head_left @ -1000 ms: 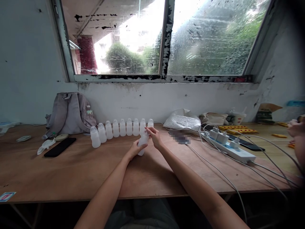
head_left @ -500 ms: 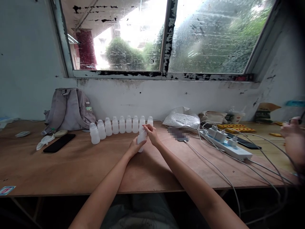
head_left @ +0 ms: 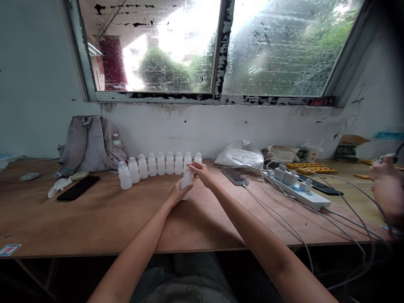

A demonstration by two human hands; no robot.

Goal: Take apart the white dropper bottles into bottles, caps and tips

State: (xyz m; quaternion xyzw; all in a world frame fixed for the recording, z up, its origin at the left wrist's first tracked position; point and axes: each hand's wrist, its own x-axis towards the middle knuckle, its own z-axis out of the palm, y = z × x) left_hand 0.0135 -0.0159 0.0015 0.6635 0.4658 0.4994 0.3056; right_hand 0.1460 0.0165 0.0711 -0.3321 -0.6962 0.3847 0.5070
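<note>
Bright light came through a streaked window (head_left: 176, 71) set in a stained pale wall (head_left: 164, 124), above a long brown wooden desk (head_left: 94, 227). Near the middle of that desk, in front of a row of upright bottles (head_left: 152, 165), the person held one frosted bottle (head_left: 186, 181) with both hands close to it. It leaned a little, its clear upper end toward the right.

The left hand (head_left: 177, 192) had its fingers closed around the lower body, the thumb lying across the near side; a bit of the bottle's base showed below the thumb. Whether that base touched the desk could not be told. The right hand (head_left: 200, 174) came in from the other side, its fingertips drawn narrow at the bottle's upper end, above the left hand's grip. Whether they pinched the clear top or only rested against it was too small to tell.

Left of the row stood a grey backpack (head_left: 85, 143), with a black phone (head_left: 78, 188) lying flat nearer the person. To the right were a silvery plastic bag (head_left: 239, 155) and a white power strip (head_left: 303, 195) full of plugs and cables. At the far right edge, a co-worker's hand (head_left: 386, 176) showed blurred.
</note>
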